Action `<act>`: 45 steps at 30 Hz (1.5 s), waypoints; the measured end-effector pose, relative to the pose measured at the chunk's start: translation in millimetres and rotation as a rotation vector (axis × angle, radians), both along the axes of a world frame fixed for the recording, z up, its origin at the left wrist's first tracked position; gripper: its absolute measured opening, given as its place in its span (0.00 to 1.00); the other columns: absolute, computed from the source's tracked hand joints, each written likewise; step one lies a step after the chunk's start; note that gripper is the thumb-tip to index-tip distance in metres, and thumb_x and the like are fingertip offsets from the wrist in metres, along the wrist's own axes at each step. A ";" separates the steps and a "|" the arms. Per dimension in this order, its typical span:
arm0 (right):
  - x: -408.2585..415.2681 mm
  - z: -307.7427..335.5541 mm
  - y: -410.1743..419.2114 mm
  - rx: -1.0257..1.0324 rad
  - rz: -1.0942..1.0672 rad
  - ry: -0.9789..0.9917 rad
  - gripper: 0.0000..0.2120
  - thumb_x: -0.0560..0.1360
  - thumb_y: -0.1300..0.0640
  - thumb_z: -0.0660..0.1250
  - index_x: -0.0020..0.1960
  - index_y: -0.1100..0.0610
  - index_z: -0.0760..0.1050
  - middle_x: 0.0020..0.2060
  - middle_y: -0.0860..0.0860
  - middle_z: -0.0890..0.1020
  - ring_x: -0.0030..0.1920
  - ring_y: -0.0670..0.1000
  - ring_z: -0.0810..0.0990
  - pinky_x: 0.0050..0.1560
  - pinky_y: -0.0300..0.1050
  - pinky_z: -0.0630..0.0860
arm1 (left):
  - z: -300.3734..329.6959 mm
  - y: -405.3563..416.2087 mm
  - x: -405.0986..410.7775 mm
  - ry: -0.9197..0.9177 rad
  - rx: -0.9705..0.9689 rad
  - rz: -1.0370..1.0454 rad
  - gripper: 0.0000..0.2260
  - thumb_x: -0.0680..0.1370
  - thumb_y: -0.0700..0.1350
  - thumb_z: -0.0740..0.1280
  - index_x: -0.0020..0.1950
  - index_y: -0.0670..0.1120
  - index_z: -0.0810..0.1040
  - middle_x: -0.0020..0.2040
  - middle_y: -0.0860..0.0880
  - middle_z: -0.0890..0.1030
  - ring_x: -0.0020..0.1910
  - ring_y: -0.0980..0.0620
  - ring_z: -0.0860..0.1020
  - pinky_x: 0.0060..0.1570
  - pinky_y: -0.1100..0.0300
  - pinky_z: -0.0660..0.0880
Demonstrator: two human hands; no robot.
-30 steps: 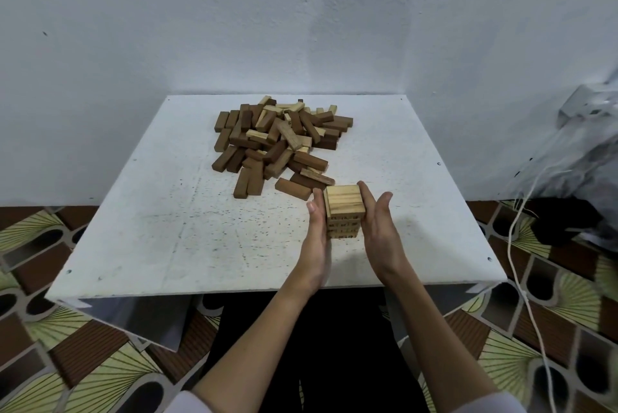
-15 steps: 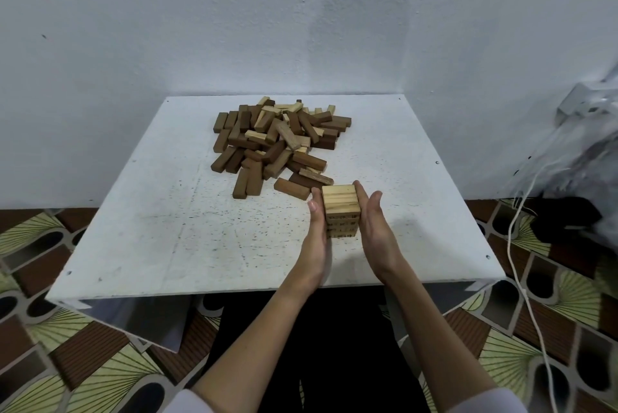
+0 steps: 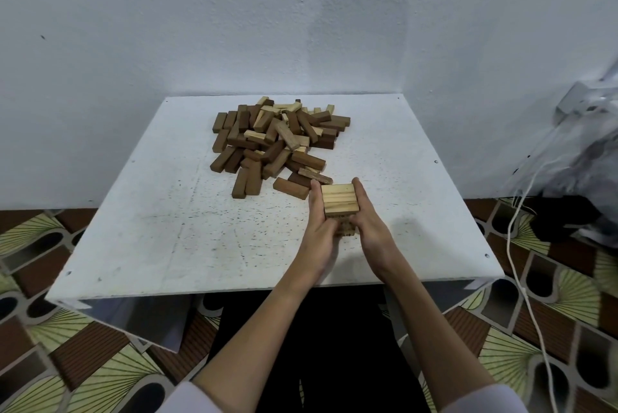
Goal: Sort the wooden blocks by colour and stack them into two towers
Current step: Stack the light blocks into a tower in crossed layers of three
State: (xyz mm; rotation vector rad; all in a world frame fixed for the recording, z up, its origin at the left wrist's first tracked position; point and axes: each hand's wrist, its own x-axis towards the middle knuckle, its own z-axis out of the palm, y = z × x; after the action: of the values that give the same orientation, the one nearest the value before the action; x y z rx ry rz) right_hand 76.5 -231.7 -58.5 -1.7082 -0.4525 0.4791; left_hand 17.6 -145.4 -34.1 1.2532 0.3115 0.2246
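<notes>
Light tower (image 3: 339,203) sits squeezed between both palms. Left hand (image 3: 319,222) and right hand (image 3: 369,220) press its sides, fingers straight and flat.

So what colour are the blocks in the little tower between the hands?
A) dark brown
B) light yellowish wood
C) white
B: the small tower of pale wooden blocks shows light, yellowish tops, pressed between the left hand and right hand.

Tower (image 3: 339,203) lower sides hidden by both hands.
</notes>
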 end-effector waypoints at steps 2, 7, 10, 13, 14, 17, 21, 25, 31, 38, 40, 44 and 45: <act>-0.4 1.2 -0.4 0.000 0.006 -0.016 0.32 0.73 0.53 0.49 0.77 0.49 0.47 0.77 0.46 0.51 0.76 0.44 0.50 0.76 0.47 0.52 | 1.7 -0.2 -0.7 0.016 0.014 0.000 0.29 0.81 0.29 0.48 0.78 0.49 0.45 0.78 0.45 0.51 0.70 0.53 0.63 0.45 0.79 0.71; -1.7 2.8 -1.8 -0.011 0.010 -0.036 0.26 0.82 0.64 0.47 0.77 0.50 0.47 0.77 0.48 0.52 0.76 0.45 0.50 0.75 0.45 0.52 | 5.1 -0.8 -3.1 0.044 0.039 -0.014 0.27 0.82 0.31 0.48 0.78 0.49 0.47 0.77 0.45 0.54 0.63 0.58 0.64 0.43 0.81 0.69; -1.8 1.8 -2.1 -0.016 0.007 -0.045 0.25 0.82 0.64 0.46 0.77 0.51 0.48 0.77 0.48 0.52 0.76 0.45 0.50 0.76 0.47 0.51 | 5.2 -0.8 -3.4 0.059 0.055 -0.013 0.27 0.82 0.32 0.48 0.78 0.49 0.47 0.77 0.45 0.53 0.63 0.58 0.63 0.42 0.81 0.68; -1.3 1.5 -1.6 -0.009 0.001 -0.043 0.25 0.82 0.64 0.47 0.77 0.50 0.48 0.76 0.47 0.53 0.76 0.45 0.50 0.76 0.49 0.51 | 4.4 -0.8 -3.6 0.062 0.070 -0.016 0.26 0.82 0.32 0.48 0.78 0.49 0.46 0.77 0.46 0.54 0.63 0.59 0.63 0.42 0.81 0.68; -1.3 1.6 -1.5 -0.008 0.002 -0.044 0.25 0.82 0.64 0.47 0.77 0.50 0.48 0.76 0.47 0.53 0.76 0.45 0.50 0.76 0.48 0.51 | 4.0 -0.6 -3.4 0.062 0.072 -0.014 0.26 0.82 0.32 0.48 0.78 0.49 0.46 0.77 0.46 0.54 0.63 0.59 0.63 0.42 0.81 0.68; -1.2 2.2 -1.8 -0.004 -0.002 -0.039 0.25 0.82 0.63 0.47 0.77 0.50 0.49 0.76 0.47 0.53 0.76 0.44 0.50 0.76 0.48 0.52 | 0.3 0.7 -1.3 0.061 0.083 -0.006 0.27 0.82 0.32 0.49 0.78 0.50 0.46 0.77 0.45 0.54 0.66 0.57 0.63 0.44 0.81 0.68; -1.0 1.3 -1.8 -0.005 -0.003 -0.038 0.25 0.82 0.63 0.47 0.77 0.51 0.49 0.76 0.47 0.53 0.75 0.44 0.51 0.76 0.48 0.52 | -3.9 2.2 0.2 0.074 0.102 -0.001 0.27 0.82 0.33 0.49 0.78 0.50 0.46 0.78 0.47 0.53 0.69 0.57 0.61 0.46 0.82 0.67; -1.1 0.1 -1.9 -0.005 -0.004 -0.034 0.25 0.82 0.64 0.47 0.77 0.52 0.48 0.76 0.48 0.54 0.75 0.45 0.52 0.76 0.48 0.53 | -4.1 1.8 -0.6 0.071 0.107 -0.003 0.27 0.82 0.33 0.49 0.78 0.50 0.45 0.78 0.47 0.53 0.71 0.56 0.60 0.46 0.83 0.66; -1.8 0.6 -2.2 0.000 -0.005 -0.034 0.25 0.82 0.64 0.47 0.77 0.52 0.48 0.76 0.48 0.54 0.75 0.46 0.53 0.75 0.49 0.53 | -9.5 1.7 1.0 0.060 0.113 0.001 0.26 0.83 0.34 0.49 0.78 0.50 0.45 0.78 0.47 0.54 0.74 0.54 0.58 0.48 0.84 0.65; -0.6 -0.7 -2.5 0.001 -0.006 -0.044 0.24 0.82 0.64 0.47 0.77 0.52 0.49 0.76 0.48 0.55 0.75 0.45 0.53 0.76 0.49 0.53 | -18.0 3.7 2.4 0.077 0.175 0.012 0.26 0.83 0.35 0.49 0.78 0.51 0.45 0.78 0.48 0.53 0.75 0.53 0.56 0.49 0.85 0.63; -0.1 -0.6 -2.3 0.007 -0.004 -0.043 0.24 0.82 0.64 0.47 0.77 0.53 0.49 0.76 0.49 0.55 0.75 0.45 0.53 0.75 0.49 0.53 | -19.3 4.6 2.9 0.082 0.189 0.017 0.26 0.83 0.36 0.50 0.78 0.52 0.45 0.78 0.48 0.52 0.75 0.53 0.55 0.49 0.86 0.62; 2.4 -0.3 -2.4 0.046 -0.021 -0.024 0.28 0.78 0.57 0.49 0.77 0.51 0.49 0.76 0.46 0.54 0.75 0.43 0.52 0.75 0.44 0.53 | -12.2 3.9 0.9 0.029 0.051 0.037 0.29 0.81 0.31 0.49 0.78 0.52 0.43 0.78 0.48 0.50 0.73 0.51 0.60 0.48 0.79 0.70; 3.5 0.4 -3.1 0.065 -0.031 -0.012 0.29 0.76 0.56 0.50 0.77 0.51 0.49 0.76 0.45 0.54 0.75 0.43 0.53 0.73 0.41 0.54 | -10.5 4.2 0.1 0.011 -0.016 0.042 0.30 0.80 0.29 0.48 0.78 0.51 0.44 0.78 0.47 0.52 0.71 0.49 0.64 0.47 0.75 0.74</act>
State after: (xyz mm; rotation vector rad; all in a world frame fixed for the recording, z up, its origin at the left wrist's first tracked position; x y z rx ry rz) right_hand 80.0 -234.8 -58.1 -1.6537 -0.4445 0.4277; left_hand 17.7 -141.2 -44.6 1.2332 0.3487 0.2502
